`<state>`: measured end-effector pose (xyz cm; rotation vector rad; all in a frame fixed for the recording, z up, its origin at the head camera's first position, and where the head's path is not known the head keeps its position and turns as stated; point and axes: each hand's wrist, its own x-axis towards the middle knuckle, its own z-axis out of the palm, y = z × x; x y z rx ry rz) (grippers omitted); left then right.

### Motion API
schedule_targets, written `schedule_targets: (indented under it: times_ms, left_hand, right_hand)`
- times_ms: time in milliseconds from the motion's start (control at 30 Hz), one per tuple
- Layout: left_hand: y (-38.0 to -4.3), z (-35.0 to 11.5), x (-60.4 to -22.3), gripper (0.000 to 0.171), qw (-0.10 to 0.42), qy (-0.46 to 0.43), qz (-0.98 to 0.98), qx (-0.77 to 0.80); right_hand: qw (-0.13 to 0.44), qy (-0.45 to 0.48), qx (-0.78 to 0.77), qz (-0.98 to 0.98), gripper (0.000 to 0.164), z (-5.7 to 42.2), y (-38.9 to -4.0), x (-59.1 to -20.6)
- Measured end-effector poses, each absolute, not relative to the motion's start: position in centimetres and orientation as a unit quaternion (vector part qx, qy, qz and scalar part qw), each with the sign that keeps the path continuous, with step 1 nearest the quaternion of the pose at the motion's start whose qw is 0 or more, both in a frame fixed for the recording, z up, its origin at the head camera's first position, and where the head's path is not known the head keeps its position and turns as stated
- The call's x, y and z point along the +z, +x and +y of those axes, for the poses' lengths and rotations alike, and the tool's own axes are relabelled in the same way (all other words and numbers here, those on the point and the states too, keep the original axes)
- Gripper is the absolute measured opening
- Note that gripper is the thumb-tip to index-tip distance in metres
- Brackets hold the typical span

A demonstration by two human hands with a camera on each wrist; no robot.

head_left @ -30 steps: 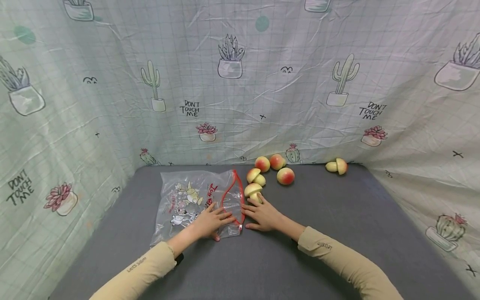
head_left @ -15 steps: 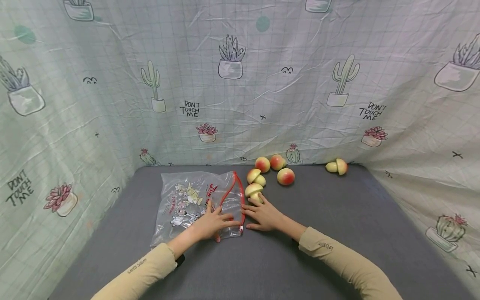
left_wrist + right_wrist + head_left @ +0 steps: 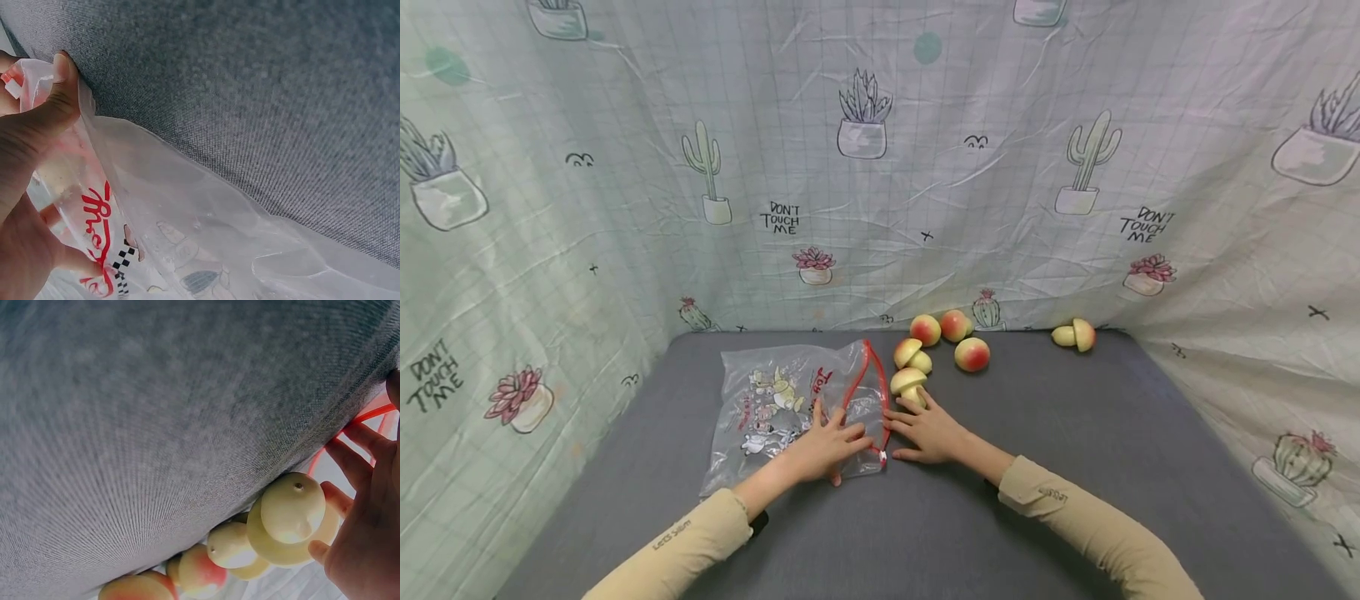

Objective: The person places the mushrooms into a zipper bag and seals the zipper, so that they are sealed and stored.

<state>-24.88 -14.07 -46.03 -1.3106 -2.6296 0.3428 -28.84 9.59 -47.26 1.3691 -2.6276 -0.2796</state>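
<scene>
A clear plastic zip bag (image 3: 790,396) with cartoon print lies flat, its red-trimmed mouth (image 3: 881,379) facing right. My left hand (image 3: 820,448) rests on its near part, fingers spread toward the red trim. In the left wrist view, the thumb (image 3: 61,94) lies along the bag's near edge. My right hand (image 3: 931,432) has its fingers spread and its fingertips at the red trim. One of its fingers reaches the stem of the nearer toy mushroom (image 3: 909,386), and a second toy mushroom (image 3: 912,356) lies just behind. The right wrist view shows the stem end (image 3: 294,509) beside the fingers.
Behind the mushrooms lie several more yellow-and-red toys, including a round one (image 3: 972,355) toward the front. A lone toy mushroom (image 3: 1074,334) lies at the far right back. A cactus-print curtain (image 3: 880,208) encloses the grey table (image 3: 1075,433) at the back and sides.
My left fingers reach out to the red trim, then draw back a little. The upper edge of the bag's mouth shifts slightly under them. My right hand stays nearly still.
</scene>
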Motion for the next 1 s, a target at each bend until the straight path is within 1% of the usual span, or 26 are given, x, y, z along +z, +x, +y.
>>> schedule_targets:
  times_ms: [133,233,433,667,1000]
  left_hand:
    - [-24.7,-14.0,-46.1,0.068,0.081,-0.440,-0.888,0.106]
    - [-24.5,-14.0,-46.2,0.070,0.079,-0.435,-0.891,0.103]
    - [-24.5,-14.2,-46.1,0.070,0.095,-0.426,-0.891,0.123]
    - [-24.4,-14.0,-46.0,0.076,0.091,-0.421,-0.894,0.126]
    - [-24.4,-13.7,-46.1,0.076,0.097,-0.418,-0.893,0.136]
  right_hand:
    - [0.080,0.460,-0.087,-0.880,0.058,9.5,-28.8,-47.6]
    - [0.079,0.460,-0.082,-0.881,0.058,9.5,-28.8,-47.7]
    - [0.080,0.455,-0.081,-0.883,0.058,9.5,-28.8,-47.5]
    - [0.077,0.456,-0.059,-0.885,0.056,9.7,-28.7,-47.0]
    - [0.118,0.467,-0.022,-0.876,0.049,10.3,-29.0,-46.7]
